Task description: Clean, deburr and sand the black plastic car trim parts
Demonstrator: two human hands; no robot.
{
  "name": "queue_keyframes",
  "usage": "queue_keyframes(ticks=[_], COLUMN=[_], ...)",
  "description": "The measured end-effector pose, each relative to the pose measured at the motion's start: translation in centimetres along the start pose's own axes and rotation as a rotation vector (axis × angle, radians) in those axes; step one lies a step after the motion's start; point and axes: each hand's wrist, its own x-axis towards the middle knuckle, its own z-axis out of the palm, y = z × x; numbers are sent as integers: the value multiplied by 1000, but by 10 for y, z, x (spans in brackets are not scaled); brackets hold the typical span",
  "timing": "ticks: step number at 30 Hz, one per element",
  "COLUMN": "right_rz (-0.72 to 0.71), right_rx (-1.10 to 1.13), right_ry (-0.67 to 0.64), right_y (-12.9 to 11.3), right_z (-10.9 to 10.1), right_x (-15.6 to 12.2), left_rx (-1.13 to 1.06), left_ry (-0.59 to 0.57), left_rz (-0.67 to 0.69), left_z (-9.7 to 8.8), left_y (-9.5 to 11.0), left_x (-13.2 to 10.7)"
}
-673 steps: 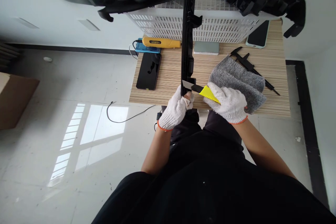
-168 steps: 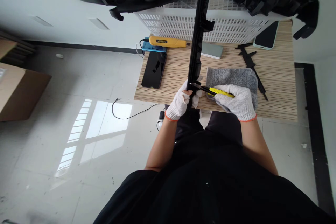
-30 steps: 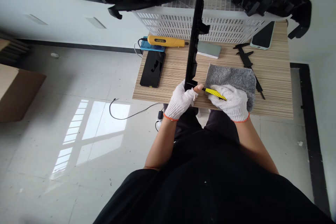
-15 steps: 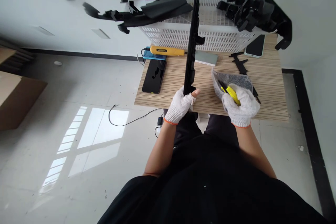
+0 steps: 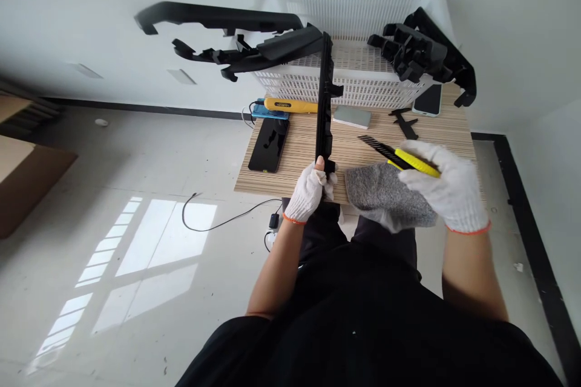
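Observation:
My left hand (image 5: 310, 193), in a white glove, is closed round the lower end of a long black plastic strip (image 5: 324, 109) that stands upright over the wooden table (image 5: 295, 157). My right hand (image 5: 447, 187), also gloved, is raised above the table's front edge. It grips a yellow utility knife (image 5: 403, 158) with its blade out toward the left, together with a grey cloth (image 5: 385, 193) that hangs below the hand.
A white slatted basket (image 5: 363, 75) stands at the table's back with black plastic parts (image 5: 422, 48) on its rim and more (image 5: 236, 36) at the left. On the table lie a black phone (image 5: 269, 144), a yellow tool (image 5: 290, 105), a grey block (image 5: 351, 116), a second phone (image 5: 429, 100).
My right hand has lifted the knife and the grey cloth off the table and drawn them toward me and to the right. The left hand keeps its hold on the strip.

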Motion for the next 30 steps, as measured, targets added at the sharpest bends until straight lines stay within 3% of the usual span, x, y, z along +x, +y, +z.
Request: queue_keyframes(ticks=[3,5,10,15,19,22,23,26,28,30], right_rz=[147,195,50,37,69,126,149,122,-70,-87], right_rx=[-65,-226,-493,-520,-534,-478,-438,-397,-460,-509], right_ry=[-7,-32,-246,-291,-292,-233,-264,-609,-851,-917], right_y=[5,12,30,40,29,1,-11,-43,-58,-63], right_z=[22,35,60,74,68,41,30,5,3,14], right_x=[9,16,25,28,34,29,23,2,-9,-12], left_rx=[-24,-25,-40,-12,-39,-75,-71,-56,-67,-80], left_ry=[-3,-8,-21,-15,-23,-28,-28,-24,-15,-8], left_rz=[-12,-15,-22,5,-7,-29,-23,-4,-11,-21], left_z=[0,0,0,-1,-2,-3,-3,-3,-3,-2], left_y=[1,1,3,2,1,1,1,2,3,4], left_x=[0,-1,-2,-1,0,0,0,-2,-3,-3])
